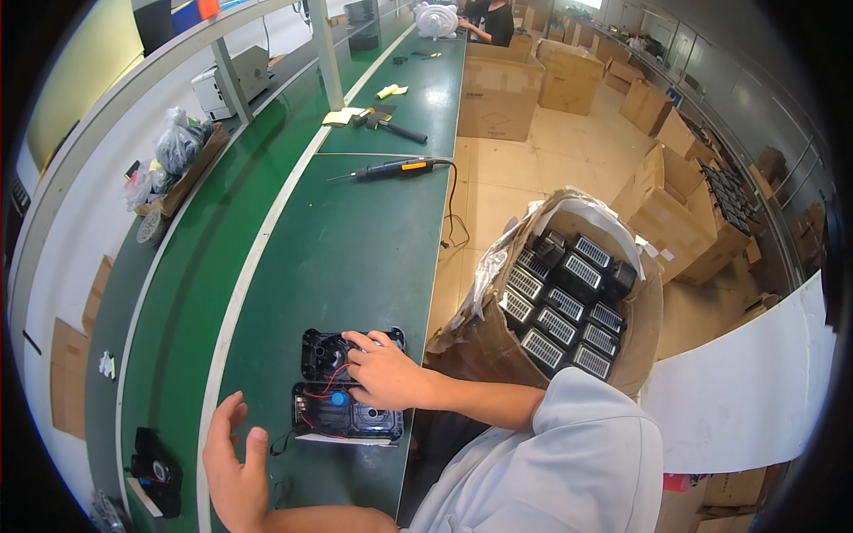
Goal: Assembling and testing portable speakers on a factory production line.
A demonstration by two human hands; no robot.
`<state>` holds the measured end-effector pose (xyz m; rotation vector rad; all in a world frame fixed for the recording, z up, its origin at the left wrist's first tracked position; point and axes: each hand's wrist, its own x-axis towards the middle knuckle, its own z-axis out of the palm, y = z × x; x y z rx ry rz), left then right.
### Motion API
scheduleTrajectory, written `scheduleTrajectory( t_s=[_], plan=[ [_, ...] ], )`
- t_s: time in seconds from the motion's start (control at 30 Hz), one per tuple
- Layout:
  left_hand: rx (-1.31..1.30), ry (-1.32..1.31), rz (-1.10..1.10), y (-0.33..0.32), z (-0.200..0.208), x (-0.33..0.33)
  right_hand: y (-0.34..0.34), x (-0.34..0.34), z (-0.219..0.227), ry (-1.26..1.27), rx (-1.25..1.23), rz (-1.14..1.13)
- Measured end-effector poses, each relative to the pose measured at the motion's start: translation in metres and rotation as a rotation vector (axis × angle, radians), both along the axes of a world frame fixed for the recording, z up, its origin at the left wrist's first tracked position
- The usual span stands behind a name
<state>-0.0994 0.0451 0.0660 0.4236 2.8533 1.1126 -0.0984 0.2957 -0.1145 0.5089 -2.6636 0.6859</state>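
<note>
An opened black plastic housing (347, 428) lies on the green bench near its front edge. Its two halves are spread apart, joined by thin red wires, and a round blue part (339, 399) sits inside the nearer half. My right hand (391, 375) reaches over the right side of the housing, fingers bent onto the farther half. What lies under its palm is hidden. My left hand (235, 466) is raised left of the housing, fingers and thumb apart, holding nothing. A similar black unit (155, 471) lies farther left on the green belt.
A black electric screwdriver (391, 169) with a cord and a black-handled tool (402, 131) lie farther up the bench. To my right stands a carton (480, 342) holding several black units with slotted panels. Another person (491, 22) works at the far end.
</note>
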Motion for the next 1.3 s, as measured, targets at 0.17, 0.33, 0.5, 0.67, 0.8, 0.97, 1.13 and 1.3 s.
scheduleTrajectory(
  t_s=[0.17, 0.33, 0.5, 0.67, 0.8, 0.97, 1.13, 1.3],
  plan=[
    [-0.015, -0.017, 0.026, 0.002, 0.002, 0.001, 0.000, 0.000, -0.001, 0.009, -0.013, 0.005],
    [-0.014, 0.012, -0.006, 0.004, 0.001, -0.001, 0.003, -0.001, -0.004, 0.033, -0.016, -0.006],
    [-0.015, -0.011, 0.021, 0.004, 0.006, 0.004, 0.000, -0.003, -0.002, 0.028, -0.024, 0.007],
    [-0.040, 0.053, -0.007, 0.007, 0.006, 0.012, 0.002, -0.002, -0.003, 0.038, -0.045, -0.002],
    [-0.051, 0.174, -0.070, 0.007, 0.016, 0.030, 0.000, -0.001, -0.006, 0.052, -0.085, -0.002],
    [-0.098, 0.071, -0.028, 0.002, 0.022, 0.063, 0.006, 0.004, -0.003, -0.007, -0.092, -0.003],
    [-0.149, 0.024, 0.279, -0.037, 0.002, 0.127, 0.005, 0.000, -0.007, 0.027, -0.110, 0.047],
    [-0.098, 0.252, 0.644, -0.074, -0.037, 0.181, 0.012, -0.010, 0.011, -0.019, -0.085, 0.018]
  ],
)
